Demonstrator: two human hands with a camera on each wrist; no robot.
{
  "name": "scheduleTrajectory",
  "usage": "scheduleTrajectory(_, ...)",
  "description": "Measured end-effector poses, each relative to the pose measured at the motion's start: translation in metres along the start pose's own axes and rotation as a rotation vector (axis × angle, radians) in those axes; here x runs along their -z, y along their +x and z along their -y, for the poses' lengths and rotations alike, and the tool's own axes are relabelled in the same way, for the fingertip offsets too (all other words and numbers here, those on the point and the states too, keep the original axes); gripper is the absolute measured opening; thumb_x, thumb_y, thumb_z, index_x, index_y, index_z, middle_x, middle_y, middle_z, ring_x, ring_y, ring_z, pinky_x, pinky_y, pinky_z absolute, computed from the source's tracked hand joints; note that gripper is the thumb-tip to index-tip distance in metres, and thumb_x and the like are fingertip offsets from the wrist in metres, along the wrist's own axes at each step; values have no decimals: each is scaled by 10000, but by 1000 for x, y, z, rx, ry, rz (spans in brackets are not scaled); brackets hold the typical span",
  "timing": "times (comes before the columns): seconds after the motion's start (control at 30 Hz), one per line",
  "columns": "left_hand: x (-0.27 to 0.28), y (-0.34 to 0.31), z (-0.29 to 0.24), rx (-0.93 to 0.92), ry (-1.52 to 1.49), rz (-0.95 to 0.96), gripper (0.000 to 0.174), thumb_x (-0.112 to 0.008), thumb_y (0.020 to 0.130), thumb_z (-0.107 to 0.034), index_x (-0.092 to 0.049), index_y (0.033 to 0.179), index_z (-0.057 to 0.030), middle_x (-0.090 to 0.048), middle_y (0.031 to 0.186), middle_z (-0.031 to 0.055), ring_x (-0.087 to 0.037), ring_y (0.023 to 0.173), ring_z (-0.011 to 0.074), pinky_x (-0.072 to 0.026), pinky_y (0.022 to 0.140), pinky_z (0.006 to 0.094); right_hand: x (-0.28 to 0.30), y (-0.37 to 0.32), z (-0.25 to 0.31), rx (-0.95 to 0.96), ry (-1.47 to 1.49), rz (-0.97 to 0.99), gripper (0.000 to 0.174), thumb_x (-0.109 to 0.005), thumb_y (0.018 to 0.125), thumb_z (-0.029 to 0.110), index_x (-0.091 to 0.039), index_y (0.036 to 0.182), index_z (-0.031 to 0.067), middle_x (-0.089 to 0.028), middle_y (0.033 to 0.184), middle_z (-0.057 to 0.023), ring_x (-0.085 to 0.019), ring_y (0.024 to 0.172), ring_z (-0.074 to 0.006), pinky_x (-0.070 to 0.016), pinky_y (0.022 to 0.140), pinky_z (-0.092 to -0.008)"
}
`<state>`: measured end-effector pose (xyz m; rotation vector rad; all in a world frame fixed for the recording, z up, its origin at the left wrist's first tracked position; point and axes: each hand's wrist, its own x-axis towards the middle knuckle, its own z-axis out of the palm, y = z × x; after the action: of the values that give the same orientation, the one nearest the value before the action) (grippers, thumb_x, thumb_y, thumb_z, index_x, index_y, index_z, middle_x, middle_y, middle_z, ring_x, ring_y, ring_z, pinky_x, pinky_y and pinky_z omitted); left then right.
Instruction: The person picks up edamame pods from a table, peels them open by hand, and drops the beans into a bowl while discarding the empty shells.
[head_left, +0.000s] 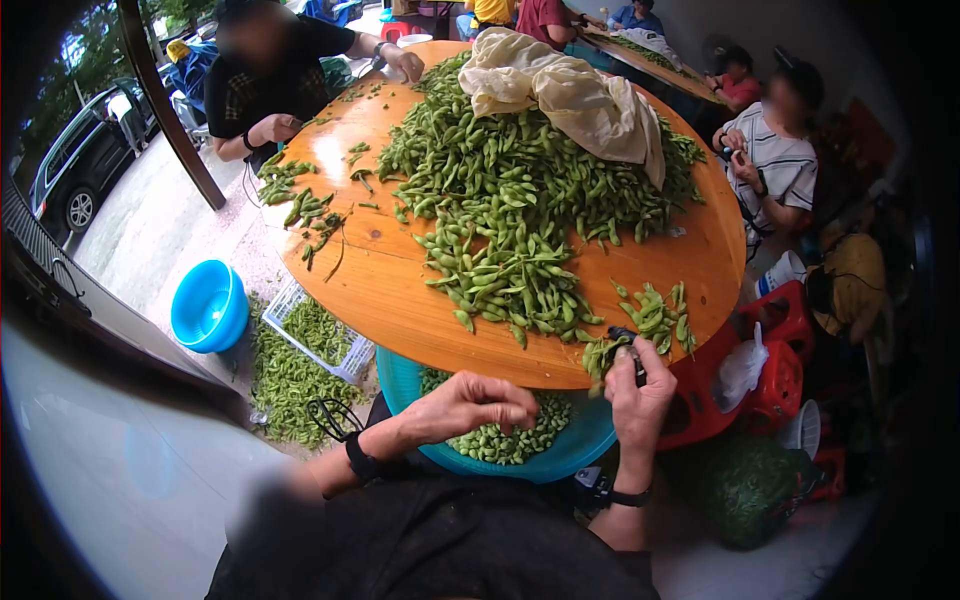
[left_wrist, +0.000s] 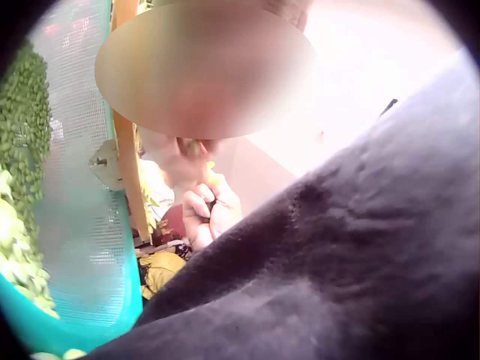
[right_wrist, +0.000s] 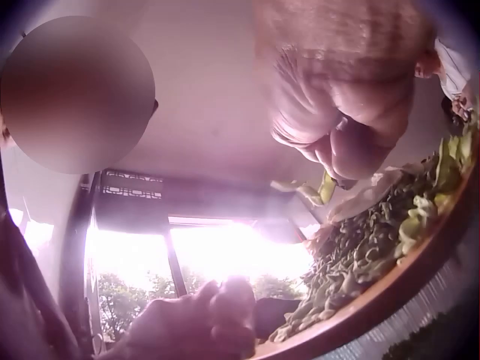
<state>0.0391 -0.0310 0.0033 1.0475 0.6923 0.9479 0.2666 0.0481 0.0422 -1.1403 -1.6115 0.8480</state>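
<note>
My left hand [head_left: 475,405] hovers over a teal basin [head_left: 397,385] of shelled green beans [head_left: 510,437], fingers bent and thumb near them. In the left wrist view a small green bean [left_wrist: 193,145] shows at its fingertips; a blur hides much of that hand. At the table's near edge, my right hand [head_left: 645,390] pinches a green soybean pod [right_wrist: 326,189], which sticks out under the fingers in the right wrist view. Something dark [head_left: 622,333] shows by those fingertips. Loose pods [head_left: 655,315] lie just beyond this hand.
A large heap of pods [head_left: 500,200], partly under a cream cloth [head_left: 570,95], covers much of the wooden table [head_left: 380,290]. Left on the floor are a blue basin [head_left: 210,305], a white crate [head_left: 345,362] and pods. Red stools [head_left: 775,385] stand right. Other people sit around.
</note>
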Motion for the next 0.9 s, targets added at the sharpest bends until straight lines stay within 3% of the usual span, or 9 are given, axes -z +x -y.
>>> scheduleTrajectory(0.07, 3, -3, 0, -125, 450, 114, 173, -646, 936, -146, -695, 1054, -28, -712, 998, 56, -667, 920, 169, -524, 811, 304, 13, 16, -2, 206, -479, -66, 259, -567, 867, -14, -584, 1112, -96, -633, 866, -227, -634, 773, -372, -504, 679, -398)
scheduleTrajectory(0.17, 8, 5, -11, -343, 802, -83, 135, -663, 895, -92, -682, 1002, -12, -697, 926, 129, -684, 895, 278, -537, 765, 354, 19, 19, -12, 262, -574, -145, 254, -570, 865, -5, -589, 1102, -94, -646, 911, -244, -634, 840, -414, -506, 721, -432)
scheduleTrajectory(0.3, 25, 33, -21, -471, 1257, -298, 241, -650, 810, -18, -657, 1050, -40, -607, 915, 119, -632, 859, 321, -521, 708, 418, 13, 11, -11, 244, -553, -91, 258, -571, 859, -7, -597, 1105, -80, -650, 930, -249, -646, 847, -403, -512, 730, -439)
scheduleTrajectory(0.4, 34, 49, -18, -418, 1401, -294, 294, -642, 766, -7, -645, 1057, -54, -555, 927, 118, -592, 880, 321, -510, 709, 424, 4, 7, -4, 238, -465, -63, 234, -578, 857, -7, -617, 1078, -72, -658, 913, -238, -654, 829, -393, -514, 714, -428)
scheduleTrajectory(0.57, 33, 62, -10, -541, 1347, -426, 273, -628, 772, 9, -648, 1036, -57, -558, 928, 118, -576, 856, 301, -503, 700, 392, -10, -2, 1, 201, -316, 77, 215, -589, 847, -14, -632, 1051, -65, -663, 890, -216, -665, 784, -362, -516, 671, -392)
scheduleTrajectory(0.6, 29, 63, -12, -639, 1295, -484, 238, -629, 794, 12, -652, 1021, -56, -582, 927, 115, -591, 821, 279, -505, 687, 367, -13, -4, -4, 199, -273, 94, 189, -598, 858, -10, -626, 1035, -71, -662, 830, -160, -656, 678, -260, -506, 607, -346)
scheduleTrajectory(0.63, 25, 61, -15, -639, 1293, -479, 238, -629, 794, 12, -652, 1021, -56, -582, 927, 115, -591, 821, 279, -505, 687, 367, -15, -6, -5, 197, -274, 91, 189, -598, 858, -10, -626, 1035, -71, -662, 830, -160, -656, 678, -260, -506, 607, -346)
scheduleTrajectory(0.73, 11, 51, -20, -314, 542, -397, 97, -637, 945, -123, -653, 939, -27, -646, 829, 17, -592, 751, 74, -482, 660, 252, -25, -13, 0, -180, 202, 249, 179, -600, 909, 15, -622, 1065, -70, -547, 736, 3, -484, 577, -33, -413, 484, -227)
scheduleTrajectory(0.9, -2, 44, -4, -157, 75, -356, 165, -646, 954, -175, -640, 936, -11, -575, 759, -39, -514, 726, 31, -438, 631, 205, -38, -18, 13, -301, 500, 335, 258, -550, 952, 21, -584, 1190, -71, -483, 714, 37, -439, 558, -18, -354, 463, -199)
